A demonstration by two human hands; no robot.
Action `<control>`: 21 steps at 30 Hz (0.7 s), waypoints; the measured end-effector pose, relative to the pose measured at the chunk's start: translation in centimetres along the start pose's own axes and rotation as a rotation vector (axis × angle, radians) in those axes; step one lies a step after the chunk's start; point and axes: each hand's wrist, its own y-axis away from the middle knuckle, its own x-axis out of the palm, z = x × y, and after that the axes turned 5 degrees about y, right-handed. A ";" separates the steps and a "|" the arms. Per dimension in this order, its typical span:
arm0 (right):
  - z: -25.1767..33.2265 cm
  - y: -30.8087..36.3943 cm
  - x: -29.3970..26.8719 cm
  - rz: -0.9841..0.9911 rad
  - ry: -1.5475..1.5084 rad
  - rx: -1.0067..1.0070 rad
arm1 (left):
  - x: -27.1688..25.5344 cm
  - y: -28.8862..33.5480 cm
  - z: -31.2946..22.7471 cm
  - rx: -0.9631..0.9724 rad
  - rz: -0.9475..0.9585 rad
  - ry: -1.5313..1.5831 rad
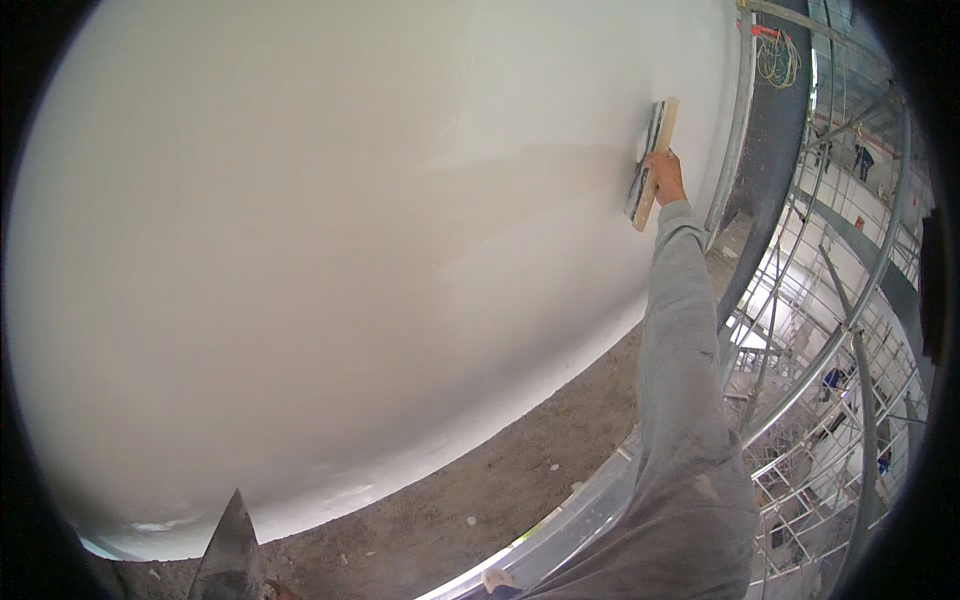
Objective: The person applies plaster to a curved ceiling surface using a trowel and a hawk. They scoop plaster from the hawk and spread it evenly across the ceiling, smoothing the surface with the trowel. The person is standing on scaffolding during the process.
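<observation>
head view | your right hand [667, 178] grips the wide wood-backed blade [653, 165] against the white wall [300, 250], near its right edge; broad wall opens leftward | your left hand [281, 593], mostly cropped, grip unclear, beside the pointed metal blade [229, 555]

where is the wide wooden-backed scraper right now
In the head view, the wide wooden-backed scraper is at upper right, held in the right hand at the white wall, near that wall's right edge.
</observation>
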 end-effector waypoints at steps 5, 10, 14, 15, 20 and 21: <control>5.9 6.8 5.3 0.079 -0.100 -0.050 | -2.6 -1.1 1.2 0.001 0.073 0.161; 11.8 13.8 11.2 0.040 0.025 -0.091 | -6.3 -2.6 0.2 -0.028 0.296 0.129; 17.2 22.9 18.2 -0.063 0.299 -0.119 | -7.0 -3.6 -3.6 -0.067 0.367 0.203; 18.5 25.0 20.0 -0.109 0.395 -0.127 | -7.8 -3.6 -3.9 -0.066 0.374 0.199; 25.9 38.8 29.2 -0.045 0.560 -0.408 | -9.6 -5.4 -1.5 0.111 0.396 0.224; 26.9 40.8 29.3 0.044 0.550 -0.463 | -9.2 -5.5 -1.9 0.096 0.443 0.248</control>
